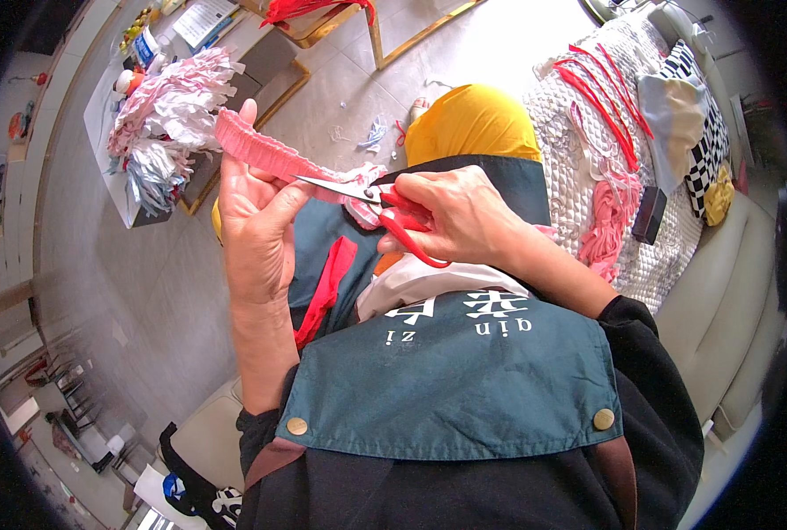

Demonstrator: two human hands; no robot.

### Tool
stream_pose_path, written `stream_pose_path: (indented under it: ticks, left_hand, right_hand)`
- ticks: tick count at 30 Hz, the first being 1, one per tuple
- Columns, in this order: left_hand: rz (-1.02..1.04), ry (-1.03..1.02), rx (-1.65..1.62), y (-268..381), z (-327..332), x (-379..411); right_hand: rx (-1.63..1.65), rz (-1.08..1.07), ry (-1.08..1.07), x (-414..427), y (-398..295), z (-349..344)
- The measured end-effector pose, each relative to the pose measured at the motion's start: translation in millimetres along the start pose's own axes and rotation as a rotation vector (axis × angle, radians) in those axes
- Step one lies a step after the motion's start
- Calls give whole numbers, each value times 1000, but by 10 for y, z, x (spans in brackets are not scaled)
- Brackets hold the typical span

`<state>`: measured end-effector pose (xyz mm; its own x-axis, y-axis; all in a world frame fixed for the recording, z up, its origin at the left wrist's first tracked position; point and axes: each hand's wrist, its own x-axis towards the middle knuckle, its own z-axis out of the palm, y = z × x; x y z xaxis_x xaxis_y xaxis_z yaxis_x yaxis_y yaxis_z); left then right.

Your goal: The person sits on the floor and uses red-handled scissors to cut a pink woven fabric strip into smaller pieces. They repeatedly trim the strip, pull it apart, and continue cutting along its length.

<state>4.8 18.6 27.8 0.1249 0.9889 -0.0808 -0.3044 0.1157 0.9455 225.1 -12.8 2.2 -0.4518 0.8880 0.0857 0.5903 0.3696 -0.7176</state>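
Note:
A pink gathered fabric strip (261, 147) runs over the fingers of my left hand (254, 192), whose thumb presses near its lower edge. My right hand (453, 212) grips red-handled scissors (407, 228), their pointed blades lying across the strip close to my left thumb. More bunched pink fabric (365, 213) hangs beyond the scissors' pivot. On my lap, over a dark teal apron (453, 384), lies a red fabric strip (327, 291). White cloth (426, 281) is bunched behind my right hand.
Pink and white fabric strips (175, 99) are heaped on a small table at the left. A quilted sofa cover (566, 179) at the right holds red strips (599, 106), pink strips (609, 218) and a dark box (649, 215). Fabric scraps (373, 134) lie on the floor.

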Motion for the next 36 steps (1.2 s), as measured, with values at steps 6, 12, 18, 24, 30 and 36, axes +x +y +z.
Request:
stream_pose_path:
  ticks: [6,12,18,24,30,36]
  left_hand:
    - [13,-22,20,-39,-52,-2]
    - [28,9,52,-71,-82,7]
    - [10,5,18,-62,-50,4]
    - [-26,-54,7,-48,2,-19]
    - [-10,-86,11,-47,16,-12]
    - [-24,-98,7,-55,2,-2]
  right_hand:
    - [24,4,13,35,-6,29]
    - [6,-18,11,-28,46,45]
    - [63,-23,32,-51,89,80]
    - [64,29,-53,37,-12,-24]
    - [42,66,-120,43,-6,-34]
    - [-6,36,-71,7,43,-20]
